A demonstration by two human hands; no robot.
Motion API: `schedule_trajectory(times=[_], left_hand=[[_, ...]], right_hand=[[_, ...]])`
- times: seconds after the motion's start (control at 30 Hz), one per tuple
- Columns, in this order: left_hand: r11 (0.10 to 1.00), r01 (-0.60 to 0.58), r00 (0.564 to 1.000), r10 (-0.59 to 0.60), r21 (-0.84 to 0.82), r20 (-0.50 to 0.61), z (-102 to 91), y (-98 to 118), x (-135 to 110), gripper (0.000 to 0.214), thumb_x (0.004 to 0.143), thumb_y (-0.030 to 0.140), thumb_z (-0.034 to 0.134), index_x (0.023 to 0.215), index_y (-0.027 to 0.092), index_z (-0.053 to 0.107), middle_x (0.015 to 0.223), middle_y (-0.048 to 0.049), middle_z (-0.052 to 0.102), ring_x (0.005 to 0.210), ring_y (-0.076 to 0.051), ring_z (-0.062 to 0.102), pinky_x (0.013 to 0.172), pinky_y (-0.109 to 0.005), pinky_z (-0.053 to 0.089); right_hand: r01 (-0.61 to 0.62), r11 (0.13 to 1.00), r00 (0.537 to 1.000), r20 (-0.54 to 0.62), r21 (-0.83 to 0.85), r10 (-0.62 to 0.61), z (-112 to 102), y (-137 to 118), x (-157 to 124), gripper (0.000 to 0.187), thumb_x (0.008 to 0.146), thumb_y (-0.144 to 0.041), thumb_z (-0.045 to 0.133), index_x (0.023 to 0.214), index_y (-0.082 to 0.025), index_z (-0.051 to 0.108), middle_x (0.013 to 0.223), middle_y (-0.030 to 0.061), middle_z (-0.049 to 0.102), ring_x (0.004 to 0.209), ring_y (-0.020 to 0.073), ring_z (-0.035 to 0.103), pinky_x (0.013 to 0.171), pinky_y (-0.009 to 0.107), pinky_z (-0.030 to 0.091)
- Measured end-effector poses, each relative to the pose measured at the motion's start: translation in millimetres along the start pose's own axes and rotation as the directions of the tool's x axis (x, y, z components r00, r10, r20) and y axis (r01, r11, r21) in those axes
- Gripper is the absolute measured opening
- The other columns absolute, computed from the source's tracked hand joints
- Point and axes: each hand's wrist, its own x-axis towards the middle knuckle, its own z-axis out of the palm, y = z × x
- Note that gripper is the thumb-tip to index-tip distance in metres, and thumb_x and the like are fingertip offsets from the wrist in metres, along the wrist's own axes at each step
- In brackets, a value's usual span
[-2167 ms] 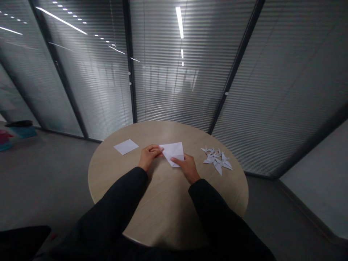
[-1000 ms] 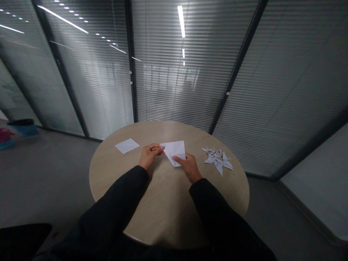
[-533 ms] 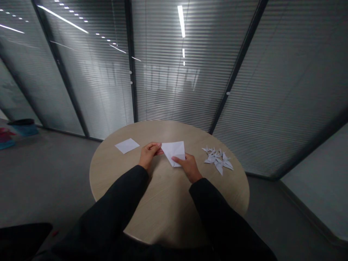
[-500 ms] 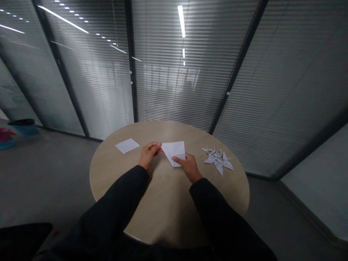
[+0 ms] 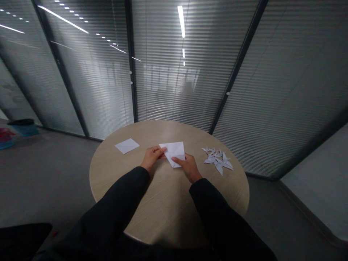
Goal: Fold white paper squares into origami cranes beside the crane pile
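Between my hands, above the middle of the round table, is a white sheet of folded paper (image 5: 176, 149) with crease lines and one corner folded in. My left hand (image 5: 153, 156) pinches its left edge, thumb on top and fingers underneath. On the lower right side, my right hand (image 5: 188, 166) grips the paper with its thumb lying on the face; the other fingers are mostly hidden behind. Several folded paper cranes (image 5: 218, 159) lie in a cluster to the right of my right hand. Left of my left hand rests a flat white stack or sheet of paper (image 5: 127, 145).
The round wooden table (image 5: 152, 214) reaches close to my body. Behind it stands a glass partition with blinds (image 5: 168, 105). On the floor at far left are a blue bin (image 5: 25, 128) and a red-and-blue object (image 5: 5, 137). A dark object (image 5: 24, 235) is at lower left.
My left hand has shifted slightly right and its thumb now lies over the paper's left corner. My right hand stays nearly still on the paper.
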Motion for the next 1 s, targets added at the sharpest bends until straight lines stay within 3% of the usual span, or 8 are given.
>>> schedule_trajectory(times=[0.13,0.5,0.77,1.0], left_hand=[[1.0,0.004,1.0,-0.004,-0.01,-0.023,0.4,-1.9,0.0,0.042,0.052,0.046,0.083,0.067,0.01,0.067,0.07,-0.0074,0.069,0.061,-0.015,0.065,0.071,-0.032,0.054],[0.998,-0.061,0.992,0.063,0.023,-0.113,6.3,0.8,-3.8,0.044,0.048,0.051,0.083,0.059,0.014,0.061,0.056,-0.0012,0.063,0.05,-0.013,0.059,0.059,-0.03,0.055],[0.999,0.034,0.999,-0.034,0.002,-0.022,6.1,-1.7,-3.4,0.045,0.048,0.048,0.084,0.067,0.011,0.067,0.068,-0.0049,0.069,0.057,-0.013,0.062,0.068,-0.031,0.054],[0.992,-0.044,0.998,0.049,0.115,-0.035,6.5,-4.2,-4.0,0.046,0.048,0.055,0.081,0.058,0.014,0.062,0.052,-0.0012,0.062,0.049,-0.014,0.059,0.057,-0.029,0.052]], right_hand=[[-0.002,1.0,1.0,0.009,0.026,0.002,0.5,-1.9,-1.6,0.043,0.057,-0.042,0.079,0.088,-0.013,0.073,0.089,0.0094,0.074,0.076,0.0227,0.067,0.068,0.033,0.05],[-0.001,1.0,0.999,0.042,0.016,0.0,3.2,-2.6,-2.0,0.042,0.058,-0.041,0.078,0.087,-0.012,0.073,0.085,0.0087,0.073,0.071,0.0206,0.066,0.065,0.032,0.049],[-0.024,0.997,0.999,0.03,0.071,0.022,2.3,-3.8,-4.6,0.045,0.058,-0.042,0.079,0.091,-0.012,0.073,0.09,0.0103,0.074,0.076,0.0228,0.067,0.068,0.033,0.051],[-0.03,0.996,0.999,0.038,0.084,0.027,5.1,-1.8,-4.5,0.044,0.057,-0.042,0.08,0.09,-0.013,0.073,0.088,0.0094,0.074,0.074,0.022,0.067,0.068,0.034,0.052]])
